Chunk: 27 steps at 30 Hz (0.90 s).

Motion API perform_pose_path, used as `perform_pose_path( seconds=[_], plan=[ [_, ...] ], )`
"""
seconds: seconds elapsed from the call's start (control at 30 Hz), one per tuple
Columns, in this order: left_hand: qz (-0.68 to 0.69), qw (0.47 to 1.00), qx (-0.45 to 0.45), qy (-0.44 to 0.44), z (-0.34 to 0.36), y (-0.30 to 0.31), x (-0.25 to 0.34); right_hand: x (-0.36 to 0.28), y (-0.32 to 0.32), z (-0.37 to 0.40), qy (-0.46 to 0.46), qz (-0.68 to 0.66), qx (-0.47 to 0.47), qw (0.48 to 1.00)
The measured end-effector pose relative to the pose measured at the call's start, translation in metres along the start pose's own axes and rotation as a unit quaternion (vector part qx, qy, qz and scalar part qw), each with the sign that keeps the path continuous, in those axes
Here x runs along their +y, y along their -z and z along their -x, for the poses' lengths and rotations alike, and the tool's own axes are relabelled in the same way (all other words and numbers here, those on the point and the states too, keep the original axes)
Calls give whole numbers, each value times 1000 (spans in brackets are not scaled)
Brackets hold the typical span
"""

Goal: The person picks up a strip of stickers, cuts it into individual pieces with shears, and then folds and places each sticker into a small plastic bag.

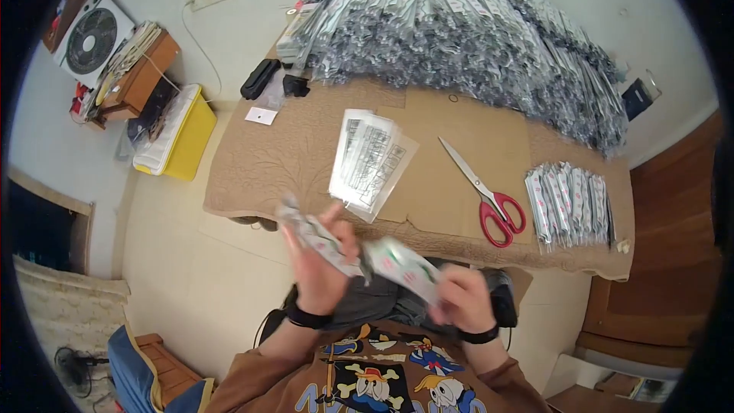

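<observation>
Above my lap, my left hand (pixel 317 268) is closed around a narrow white packet (pixel 325 247) in crinkled see-through wrap, its end poking up past the thumb. A flat white printed sleeve (pixel 405 269) with pink and green marks is pinched in my right hand (pixel 462 298). The sleeve's far end comes right up to the packet's lower end, and both are blurred by motion. Just beyond my left fingers lies a stack of transparent printed bags (pixel 371 157) on the table. Red-handled scissors (pixel 489 197) rest on the cardboard, beyond my right hand.
A huge heap of similar wrapped packets (pixel 451 38) fills the back of the cloth-covered table (pixel 260 157). At the right edge sits a small row of packets (pixel 569 203). A black case (pixel 261 79) lies back left; a yellow bin (pixel 187 138) stands on the floor.
</observation>
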<state>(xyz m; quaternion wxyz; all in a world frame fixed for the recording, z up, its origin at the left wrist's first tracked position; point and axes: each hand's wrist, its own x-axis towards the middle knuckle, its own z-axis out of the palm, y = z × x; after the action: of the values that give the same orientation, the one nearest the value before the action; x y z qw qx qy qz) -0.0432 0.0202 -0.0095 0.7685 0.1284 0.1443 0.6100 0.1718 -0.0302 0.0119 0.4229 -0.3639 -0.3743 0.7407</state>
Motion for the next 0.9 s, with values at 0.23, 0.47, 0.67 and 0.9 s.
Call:
perform_pose_path(
  seconds=[0.23,0.47,0.67,0.9],
  plan=[
    [-252,962,63,77,9,-8,-37,43,-3,-25,-3,142,-38,989],
    [-291,935,67,-191,0,-1,41,-2,74,18,-53,316,-229,919],
    [-141,988,44,-33,1,-24,-34,-14,8,-6,-5,15,-125,992],
    [-328,944,19,23,1,-10,-24,18,19,-15,-54,202,-147,967]
  ],
)
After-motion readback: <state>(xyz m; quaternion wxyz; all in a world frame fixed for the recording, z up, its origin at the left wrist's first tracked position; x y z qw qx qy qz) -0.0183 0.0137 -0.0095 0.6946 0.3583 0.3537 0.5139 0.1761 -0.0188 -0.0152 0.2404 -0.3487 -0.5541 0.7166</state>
